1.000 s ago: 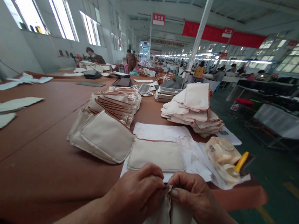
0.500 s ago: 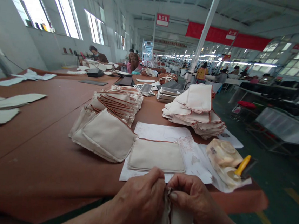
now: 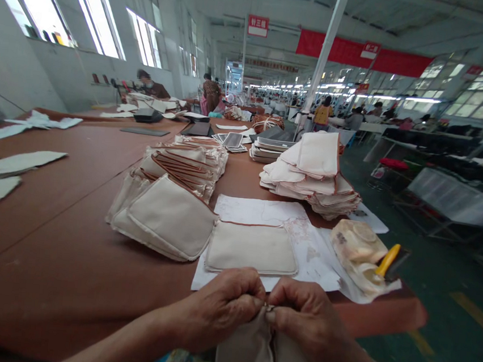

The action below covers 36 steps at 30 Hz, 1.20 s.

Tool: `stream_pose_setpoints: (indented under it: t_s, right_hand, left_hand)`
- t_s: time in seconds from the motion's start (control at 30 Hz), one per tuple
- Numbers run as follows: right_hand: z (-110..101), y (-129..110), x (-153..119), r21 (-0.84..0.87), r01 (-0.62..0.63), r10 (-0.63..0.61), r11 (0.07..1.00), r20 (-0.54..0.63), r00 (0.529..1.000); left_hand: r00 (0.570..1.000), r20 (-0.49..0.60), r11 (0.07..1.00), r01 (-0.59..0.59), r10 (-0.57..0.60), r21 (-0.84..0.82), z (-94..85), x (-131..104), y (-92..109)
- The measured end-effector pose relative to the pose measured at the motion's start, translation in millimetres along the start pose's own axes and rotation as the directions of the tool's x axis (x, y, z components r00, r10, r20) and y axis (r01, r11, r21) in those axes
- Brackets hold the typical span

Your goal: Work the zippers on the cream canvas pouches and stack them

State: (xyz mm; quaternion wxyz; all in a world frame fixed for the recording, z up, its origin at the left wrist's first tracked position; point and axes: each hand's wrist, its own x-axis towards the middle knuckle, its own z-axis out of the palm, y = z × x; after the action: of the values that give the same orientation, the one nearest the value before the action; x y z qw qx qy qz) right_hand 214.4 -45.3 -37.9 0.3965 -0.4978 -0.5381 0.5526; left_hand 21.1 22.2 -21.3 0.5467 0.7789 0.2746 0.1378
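Between my two hands hangs a cream fabric pouch piece point(image 3: 246, 349) with a dark brown edge running down its middle. My left hand point(image 3: 230, 302) pinches its top edge between thumb and curled fingers. Right beside it, my right hand point(image 3: 303, 315) is closed on the same edge, thumb on top. The lower part of the piece runs out of view over patterned cloth. Just beyond my hands, a flat cream pouch point(image 3: 252, 249) with a brown top edge lies on white paper point(image 3: 239, 208).
A row of cream pouches point(image 3: 165, 213) leans left of the paper. Another pile point(image 3: 311, 170) stands at the back right. Near the right table edge sits a plastic-wrapped tub point(image 3: 359, 243) with a yellow-handled brush point(image 3: 387, 260). The brown table point(image 3: 69, 233) extends left; people work farther back.
My left hand has turned and shifted so its thumb and fingers now pinch the top edge close to my right hand. More of the cream piece shows below. The view has shifted slightly.
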Motion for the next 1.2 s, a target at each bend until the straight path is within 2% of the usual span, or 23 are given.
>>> stream_pose_setpoints:
  t_s: [0.1, 0.3, 0.4, 0.5, 0.67, 0.77, 0.93, 1.0, 1.07, 1.13, 1.2]
  right_hand:
    - [-1.2, 3.3, -1.7, 0.027, 0.002, -0.001, 1.0, -0.04, 0.999]
    - [-3.0, 6.8, -7.0, -0.068, 0.111, -0.117, 0.991, -0.081, 0.99]
    - [-2.3, 10.9, -9.4, -0.092, 0.134, -0.143, 0.987, -0.094, 0.985]
    - [-1.9, 14.3, -11.7, -0.077, 0.109, -0.116, 0.991, -0.087, 0.99]
    - [-2.4, 15.9, -15.9, 0.006, 0.142, -0.141, 0.99, -0.067, 0.988]
    - [-1.9, 17.4, -18.0, 0.129, 0.162, -0.156, 0.978, -0.054, 0.986]
    - [4.3, 6.4, -19.5, 0.355, 0.325, -0.34, 0.877, -0.023, 0.94]
    - [7.3, -0.1, -20.0, 0.488, 0.253, -0.278, 0.835, -0.021, 0.96]
    - [8.0, -1.1, -21.2, 0.574, 0.094, -0.125, 0.813, 0.016, 0.992]
    - [5.2, 5.6, -23.4, 0.508, -0.004, -0.016, 0.861, 0.034, 0.999]
    - [-0.7, 16.9, -25.7, 0.301, 0.018, -0.021, 0.953, 0.005, 1.0]
  left_hand:
    - [1.0, -0.002, 0.999, -0.012, 0.012, 0.035, 1.2, -1.1, 1.2]
    - [0.994, 0.098, 0.987, 0.06, -0.046, -0.147, 13.0, 0.2, -0.7]
    - [0.992, 0.097, 0.968, 0.099, -0.078, -0.23, 18.0, 3.0, 2.2]
    - [0.989, 0.079, 0.965, 0.14, -0.125, -0.22, 20.7, 3.5, 7.9]
    - [0.985, 0.052, 0.971, 0.17, -0.164, -0.165, 22.3, 1.9, 12.8]
    - [0.982, 0.085, 0.968, 0.182, -0.169, -0.175, 21.6, 1.8, 15.4]
    - [0.979, 0.144, 0.943, 0.18, -0.144, -0.279, 19.8, 0.4, 21.8]
    - [0.97, 0.177, 0.92, 0.22, -0.169, -0.325, 19.4, -0.7, 20.9]
    - [0.957, 0.206, 0.893, 0.267, -0.203, -0.363, 19.2, -1.9, 17.5]
    - [0.949, 0.217, 0.87, 0.299, -0.228, -0.392, 19.4, -3.0, 13.6]
    - [0.949, 0.208, 0.856, 0.305, -0.237, -0.417, 19.5, -3.7, 11.7]
